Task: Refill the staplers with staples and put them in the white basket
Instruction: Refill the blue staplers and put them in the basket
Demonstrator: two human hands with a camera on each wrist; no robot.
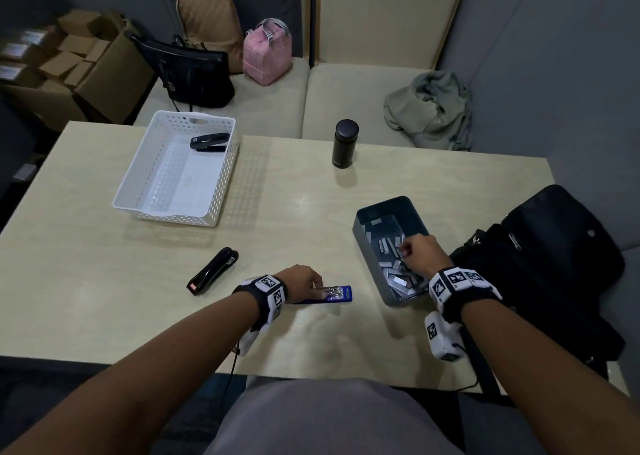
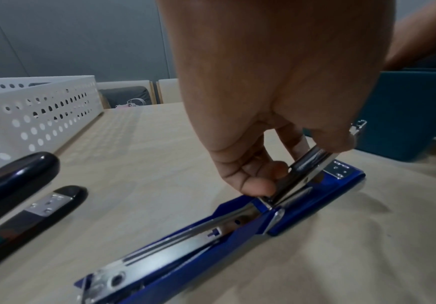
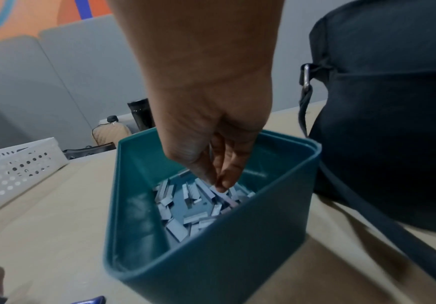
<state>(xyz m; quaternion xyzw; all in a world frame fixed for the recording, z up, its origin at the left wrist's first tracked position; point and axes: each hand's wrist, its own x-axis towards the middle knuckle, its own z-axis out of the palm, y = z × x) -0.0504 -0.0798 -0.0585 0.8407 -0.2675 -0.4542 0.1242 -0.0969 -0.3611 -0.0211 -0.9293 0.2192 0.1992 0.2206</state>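
Observation:
A blue stapler [image 1: 341, 295] lies opened flat on the table. My left hand [image 1: 320, 290] grips its raised metal magazine [image 2: 305, 164] between thumb and fingers, and the blue stapler's base [image 2: 237, 236] stretches toward the wrist. My right hand [image 1: 403, 248] reaches into the teal box [image 1: 360, 243], where its fingertips [image 3: 222, 185] pinch one strip among the loose staple strips [image 3: 180, 216]. A black stapler [image 1: 213, 271] lies shut on the table to the left. Another black stapler [image 1: 210, 142] rests in the far corner of the white basket [image 1: 225, 177].
A black bottle [image 1: 345, 143] stands at the table's far middle. A black bag [image 1: 554, 264] sits just right of the teal box, touching it. The white basket's wall [image 2: 42, 115] lies beyond the black stapler [image 2: 17, 185]. Bags and cardboard boxes lie on the sofa behind.

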